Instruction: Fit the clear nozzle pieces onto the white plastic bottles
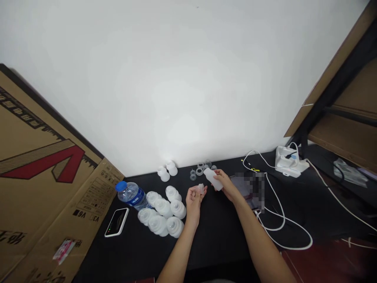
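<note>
My right hand is wrapped round a frosted white plastic bottle, tilted with its neck toward the upper left. Just left of it, my left hand pinches a small translucent cap-like piece between the fingertips. Bottle and piece are apart. Several capped white baby bottles stand together left of my left hand. Beyond my hands, near the wall, lie several translucent rings and a clear teat-like piece. Two white flared pieces stand against the wall farther left.
A water bottle with a blue cap and a white-framed phone are at the left, beside a large cardboard box. On the right, a partly blurred tablet-like item, looping white cables and a power strip occupy the black table.
</note>
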A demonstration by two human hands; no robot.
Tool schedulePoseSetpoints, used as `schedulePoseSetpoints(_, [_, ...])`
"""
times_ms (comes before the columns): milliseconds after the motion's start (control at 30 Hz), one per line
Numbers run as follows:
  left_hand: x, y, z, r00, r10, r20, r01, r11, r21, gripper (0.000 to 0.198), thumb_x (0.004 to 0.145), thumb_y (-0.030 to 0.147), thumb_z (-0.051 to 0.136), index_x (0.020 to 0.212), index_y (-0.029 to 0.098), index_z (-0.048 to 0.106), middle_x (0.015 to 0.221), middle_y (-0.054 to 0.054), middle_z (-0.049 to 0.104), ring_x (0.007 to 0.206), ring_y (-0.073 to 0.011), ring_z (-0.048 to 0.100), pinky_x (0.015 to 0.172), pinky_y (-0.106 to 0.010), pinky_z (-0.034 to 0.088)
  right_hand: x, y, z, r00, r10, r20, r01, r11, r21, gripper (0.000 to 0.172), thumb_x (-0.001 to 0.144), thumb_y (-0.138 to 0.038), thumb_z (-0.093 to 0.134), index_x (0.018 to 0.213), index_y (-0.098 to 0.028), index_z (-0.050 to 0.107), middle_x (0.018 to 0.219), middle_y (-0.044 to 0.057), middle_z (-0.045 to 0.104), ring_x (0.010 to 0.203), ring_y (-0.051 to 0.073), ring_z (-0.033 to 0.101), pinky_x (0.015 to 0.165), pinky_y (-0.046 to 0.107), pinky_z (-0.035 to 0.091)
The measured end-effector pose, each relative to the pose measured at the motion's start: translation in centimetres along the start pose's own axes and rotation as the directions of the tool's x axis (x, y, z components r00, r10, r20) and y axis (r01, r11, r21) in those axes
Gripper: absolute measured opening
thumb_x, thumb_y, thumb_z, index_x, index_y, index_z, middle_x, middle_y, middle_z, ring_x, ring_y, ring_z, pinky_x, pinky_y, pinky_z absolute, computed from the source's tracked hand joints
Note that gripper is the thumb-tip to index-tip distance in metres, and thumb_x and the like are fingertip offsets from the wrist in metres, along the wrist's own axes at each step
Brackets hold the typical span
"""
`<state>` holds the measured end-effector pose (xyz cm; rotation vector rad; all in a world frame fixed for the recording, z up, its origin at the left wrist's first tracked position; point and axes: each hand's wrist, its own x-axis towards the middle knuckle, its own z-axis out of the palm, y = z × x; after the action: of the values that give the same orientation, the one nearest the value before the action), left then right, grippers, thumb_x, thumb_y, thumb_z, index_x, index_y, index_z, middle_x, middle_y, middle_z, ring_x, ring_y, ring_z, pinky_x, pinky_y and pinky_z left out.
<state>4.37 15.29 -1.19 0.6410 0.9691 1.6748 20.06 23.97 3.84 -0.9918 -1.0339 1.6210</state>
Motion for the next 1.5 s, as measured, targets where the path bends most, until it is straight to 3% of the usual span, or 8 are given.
schedulePoseSetpoints(133, [-0.1, 0.0, -0.2, 0.996, 0.036, -0.085, -0.027, 0.994, 0.106, 0.059, 0.092, 0.063, 0.077, 0.132, 0.023, 0.061, 0.108, -0.005, 0.075, 0.082, -0.0134, 0.07, 0.069, -0.024, 0.053, 0.1, -0.2, -0.1, 0.993, -0.113, -0.011, 0.114, 0.993, 0.02, 0.048, 0.078, -0.052, 0.087, 0.111, -0.02, 0.071, 0.094, 0.005, 0.075, 0.066, 0.017, 0.067, 0.041, 0.021, 0.046])
schedulePoseSetpoints(300, [-0.2, 0.0, -0.2, 0.996, 0.021, -0.086, -0.013, 0.996, 0.088, 0.062, 0.093, 0.063, 0.076, 0.137, 0.023, 0.058, 0.105, -0.005, 0.075, 0.08, -0.0135, 0.069, 0.07, -0.025, 0.051, 0.6, 0.1, -0.3, 0.975, -0.108, -0.193, 0.114, 0.993, 0.019, 0.05, 0.079, -0.064, 0.084, 0.092, -0.025, 0.056, 0.061, -0.01, 0.053, 0.038, 0.006, 0.034, 0.033, 0.016, 0.015])
schedulePoseSetpoints(467, [-0.1, -0.3, -0.2, 0.998, 0.028, -0.051, -0.025, 0.998, 0.061, 0.056, 0.089, 0.058, 0.083, 0.125, 0.023, 0.058, 0.118, -0.009, 0.076, 0.1, -0.0209, 0.077, 0.086, -0.033, 0.058, 0.4, -0.2, -0.2, 0.952, -0.273, -0.142, 0.275, 0.962, -0.006, 0.051, 0.076, -0.055, 0.091, 0.11, -0.023, 0.068, 0.081, -0.005, 0.06, 0.054, 0.008, 0.043, 0.042, 0.02, 0.031])
schedulePoseSetpoints(600, [-0.2, -0.3, -0.1, 0.999, 0.045, -0.019, -0.043, 0.996, 0.079, 0.06, 0.092, 0.056, 0.081, 0.135, 0.023, 0.055, 0.12, -0.011, 0.076, 0.104, -0.0233, 0.078, 0.088, -0.035, 0.06, 0.3, -0.4, -0.2, 0.955, -0.261, -0.14, 0.259, 0.965, -0.031, 0.058, 0.086, -0.061, 0.08, 0.128, -0.023, 0.07, 0.078, -0.005, 0.059, 0.053, 0.008, 0.037, 0.044, 0.021, 0.028])
schedulePoseSetpoints(767, [-0.3, 0.2, 0.0, 0.999, 0.048, 0.007, -0.049, 0.992, 0.114, 0.052, 0.095, 0.055, 0.078, 0.132, 0.021, 0.063, 0.122, -0.011, 0.076, 0.099, -0.0219, 0.077, 0.086, -0.034, 0.062, 0.1, -0.4, 0.2, 0.956, -0.288, -0.063, 0.282, 0.955, -0.093, 0.051, 0.08, -0.057, 0.087, 0.115, -0.023, 0.073, 0.094, 0.002, 0.071, 0.064, 0.013, 0.051, 0.047, 0.021, 0.035])
schedulePoseSetpoints(1000, [-0.5, 0.3, 0.0, 0.999, 0.025, 0.042, -0.029, 0.994, 0.102, 0.047, 0.09, 0.052, 0.084, 0.119, 0.018, 0.068, 0.113, -0.011, 0.079, 0.093, -0.0225, 0.08, 0.087, -0.037, 0.064, -0.4, -0.8, 0.2, 0.95, -0.31, 0.038, 0.313, 0.946, -0.087, 0.049, 0.084, -0.053, 0.084, 0.123, -0.025, 0.077, 0.107, 0.005, 0.073, 0.083, 0.021, 0.062, 0.06, 0.028, 0.051])
schedulePoseSetpoints(1367, [-0.6, 0.4, 0.0, 0.994, -0.081, 0.073, 0.075, 0.994, 0.078, 0.052, 0.093, 0.066, 0.074, 0.094, 0.015, 0.066, 0.088, -0.012, 0.081, 0.072, -0.0217, 0.079, 0.067, -0.031, 0.062, -1.1, -1.6, 0.1, 0.966, -0.206, 0.159, 0.196, 0.977, 0.079, 0.05, 0.087, -0.05, 0.082, 0.129, -0.024, 0.079, 0.128, 0.009, 0.076, 0.092, 0.023, 0.068, 0.072, 0.031, 0.053])
schedulePoseSetpoints(1500, [-0.9, 0.8, 0.3, 0.997, -0.051, 0.062, 0.043, 0.992, 0.12, 0.049, 0.089, 0.062, 0.08, 0.097, 0.015, 0.067, 0.093, -0.012, 0.081, 0.079, -0.0225, 0.08, 0.07, -0.032, 0.062, -0.8, -1.2, -0.1, 0.962, -0.241, 0.124, 0.239, 0.97, 0.034, 0.045, 0.084, -0.052, 0.086, 0.118, -0.024, 0.077, 0.107, 0.005, 0.075, 0.08, 0.018, 0.064, 0.061, 0.026, 0.048])
